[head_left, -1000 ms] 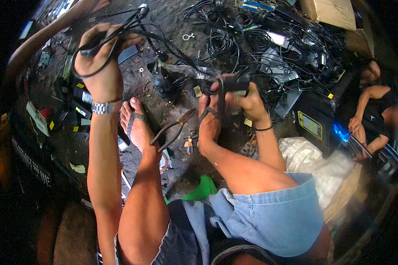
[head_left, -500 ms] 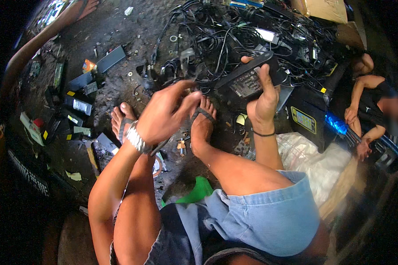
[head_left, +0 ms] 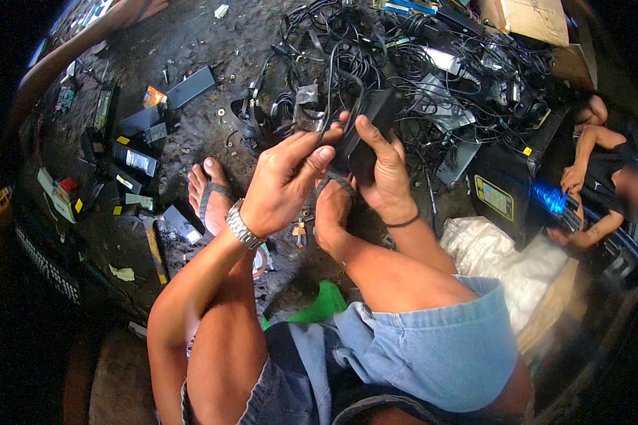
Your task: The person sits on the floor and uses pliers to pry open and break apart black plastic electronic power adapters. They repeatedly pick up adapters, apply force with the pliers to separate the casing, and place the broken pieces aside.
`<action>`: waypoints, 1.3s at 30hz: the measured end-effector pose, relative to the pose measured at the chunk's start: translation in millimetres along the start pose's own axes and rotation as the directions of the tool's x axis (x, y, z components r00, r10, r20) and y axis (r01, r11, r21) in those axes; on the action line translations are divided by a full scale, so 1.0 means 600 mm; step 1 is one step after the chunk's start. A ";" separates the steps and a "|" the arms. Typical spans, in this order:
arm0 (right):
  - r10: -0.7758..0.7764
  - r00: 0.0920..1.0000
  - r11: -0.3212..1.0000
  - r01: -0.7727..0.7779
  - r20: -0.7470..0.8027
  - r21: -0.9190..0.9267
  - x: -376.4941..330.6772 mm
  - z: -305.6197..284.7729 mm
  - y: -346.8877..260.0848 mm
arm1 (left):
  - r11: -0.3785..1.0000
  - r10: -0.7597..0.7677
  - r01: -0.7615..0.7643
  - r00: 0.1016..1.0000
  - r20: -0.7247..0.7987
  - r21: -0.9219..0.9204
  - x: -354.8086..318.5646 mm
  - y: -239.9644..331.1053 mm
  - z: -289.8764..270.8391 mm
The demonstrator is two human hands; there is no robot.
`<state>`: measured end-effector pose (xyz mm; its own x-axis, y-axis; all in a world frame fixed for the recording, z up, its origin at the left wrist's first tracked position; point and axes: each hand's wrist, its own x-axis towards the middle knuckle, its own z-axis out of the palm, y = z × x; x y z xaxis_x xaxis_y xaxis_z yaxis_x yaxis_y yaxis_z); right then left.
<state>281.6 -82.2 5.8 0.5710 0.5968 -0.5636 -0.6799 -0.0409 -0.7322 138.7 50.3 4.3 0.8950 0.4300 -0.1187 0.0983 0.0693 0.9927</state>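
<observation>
Block [head_left: 373,138], black: gripped in the right hand [head_left: 388,172], raised over the cable heap's [head_left: 404,60] near edge, partly covered. Cord [head_left: 329,99]: pinched by the left hand [head_left: 285,173], ends hidden. Cardboard box [head_left: 532,21], ground's [head_left: 241,49] far right: cropped, contents unseen. White sack [head_left: 496,251], right: contents hidden.

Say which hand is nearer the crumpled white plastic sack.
Right. The right hand is up and left of the sack in the picture; the left hand is farther left.
</observation>
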 end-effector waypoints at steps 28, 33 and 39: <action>-0.067 0.997 0.983 0.072 0.032 -0.170 -0.021 -0.002 0.008 | 0.941 -0.338 0.336 0.937 -0.082 -0.042 -0.017 -0.053 0.021; -0.118 0.984 0.987 0.131 -0.134 0.093 0.015 -0.039 -0.023 | 0.826 -0.440 0.431 0.896 0.064 -0.364 -0.026 -0.081 -0.012; -0.025 0.997 1.000 0.025 -0.069 0.013 0.015 -0.045 -0.080 | 0.510 -0.308 -0.164 0.882 0.357 0.845 -0.167 -0.126 -0.039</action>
<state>331.7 -96.3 25.8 0.6179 0.5410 -0.5706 -0.6711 -0.0152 -0.7412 31.5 23.4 -59.2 0.9142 0.0363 -0.4036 0.2708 -0.7956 0.5419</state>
